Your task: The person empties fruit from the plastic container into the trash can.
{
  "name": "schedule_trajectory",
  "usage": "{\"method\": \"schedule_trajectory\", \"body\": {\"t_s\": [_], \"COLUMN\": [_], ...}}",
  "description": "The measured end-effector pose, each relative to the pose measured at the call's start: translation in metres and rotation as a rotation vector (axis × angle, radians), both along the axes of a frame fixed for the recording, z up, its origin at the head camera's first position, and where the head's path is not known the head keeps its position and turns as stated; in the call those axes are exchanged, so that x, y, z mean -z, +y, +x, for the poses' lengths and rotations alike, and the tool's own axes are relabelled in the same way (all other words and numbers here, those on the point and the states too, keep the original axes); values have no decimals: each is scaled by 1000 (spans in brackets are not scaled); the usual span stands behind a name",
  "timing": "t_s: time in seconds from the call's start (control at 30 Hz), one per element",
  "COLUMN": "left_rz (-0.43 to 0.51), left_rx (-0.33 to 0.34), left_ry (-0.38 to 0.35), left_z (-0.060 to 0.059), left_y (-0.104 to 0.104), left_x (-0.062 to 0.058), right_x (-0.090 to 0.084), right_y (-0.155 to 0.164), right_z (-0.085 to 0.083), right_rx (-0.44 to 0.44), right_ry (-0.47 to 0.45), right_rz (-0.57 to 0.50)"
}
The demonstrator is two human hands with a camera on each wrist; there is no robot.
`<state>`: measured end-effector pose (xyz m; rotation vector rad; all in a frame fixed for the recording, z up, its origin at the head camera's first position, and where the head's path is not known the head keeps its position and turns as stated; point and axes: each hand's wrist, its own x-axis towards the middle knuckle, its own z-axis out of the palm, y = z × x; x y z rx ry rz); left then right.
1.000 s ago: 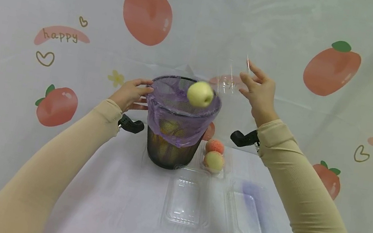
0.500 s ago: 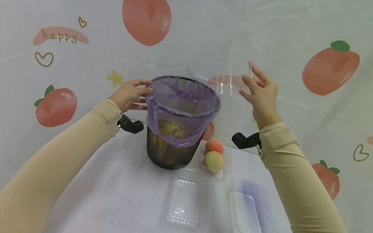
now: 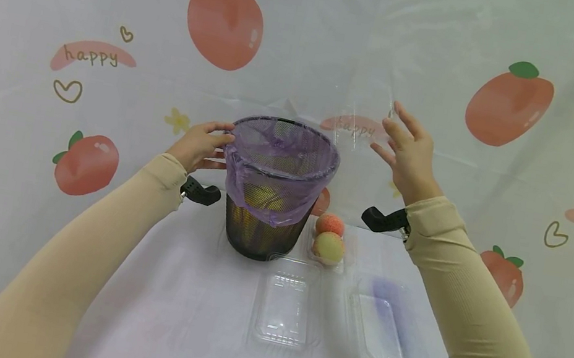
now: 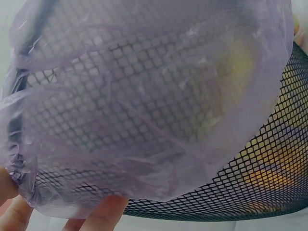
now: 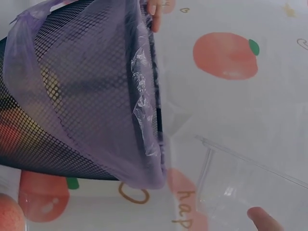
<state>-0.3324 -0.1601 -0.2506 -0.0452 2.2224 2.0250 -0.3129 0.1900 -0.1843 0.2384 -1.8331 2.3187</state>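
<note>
A black mesh wastebasket (image 3: 255, 236) stands upright at the back of the table, lined with a thin purple plastic bag (image 3: 278, 193) folded over its rim. My left hand (image 3: 203, 144) grips the rim and bag at the left side; its fingertips (image 4: 108, 211) show in the left wrist view. Yellow and orange fruit (image 4: 272, 178) shows through the mesh, partly veiled by the bag. To the right of the rim, raised off the table, my right hand (image 3: 409, 154) holds a clear plastic container (image 5: 236, 187) by its edge. Only its thumb (image 5: 263, 219) appears in the right wrist view.
A clear tray with two peaches (image 3: 329, 247) sits right of the wastebasket. Nearer on the white table (image 3: 174, 324) lie a clear container (image 3: 284, 313) and another clear container (image 3: 381, 328) with a purple patch. A printed cloth (image 3: 310, 32) hangs behind.
A yellow-green apple seen falling above the wastebasket's mouth has gone from sight inside it. My right hand has shifted slightly right and down with the clear container. My left hand has stayed put.
</note>
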Motion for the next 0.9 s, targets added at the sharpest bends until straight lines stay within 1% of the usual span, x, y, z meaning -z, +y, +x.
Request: {"method": "schedule_trajectory", "body": {"t_s": [0.4,0.57,0.77,0.9], "left_rz": [-2,-4,-6,-11], "left_rx": [6,2,2,-2], "left_ry": [10,12,10,11], "left_z": [1,1,0,0], "left_y": [-1,-1,-1,-1], "left_x": [-1,0,0,1], "right_x": [10,18,28,35], "right_y": [19,28,40,49], "right_z": [7,8,11,14], "right_rx": [-35,-44,-64,-74], "right_ry": [-79,-88,-83,-100], "right_rz": [-171,-225,-262,-323]}}
